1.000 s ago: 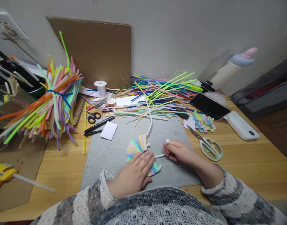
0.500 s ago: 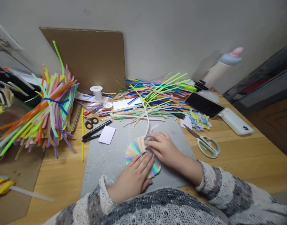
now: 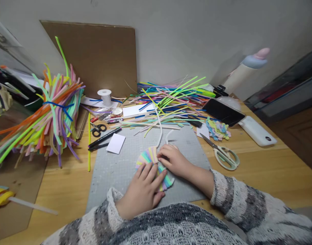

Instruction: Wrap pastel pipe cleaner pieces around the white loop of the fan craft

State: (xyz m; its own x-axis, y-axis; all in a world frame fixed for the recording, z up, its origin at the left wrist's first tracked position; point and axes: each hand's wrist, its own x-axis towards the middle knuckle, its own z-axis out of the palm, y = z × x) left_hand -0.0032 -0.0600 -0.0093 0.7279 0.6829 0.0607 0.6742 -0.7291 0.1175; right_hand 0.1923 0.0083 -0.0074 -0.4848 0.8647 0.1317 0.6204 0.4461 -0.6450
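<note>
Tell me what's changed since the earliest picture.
The right hand moved left to the edge of the striped fan-shaped piece; a white pipe cleaner now sticks up beyond it. The left hand spread its fingers but stayed on the piece. The white-handled scissors and white spool stayed put.

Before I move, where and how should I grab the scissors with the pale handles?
Best grip the pale-handled scissors by the loops, your right hand coming from the near right side. They lie flat, loops towards that side, while the blades point away and left, tip at the white card.
</note>
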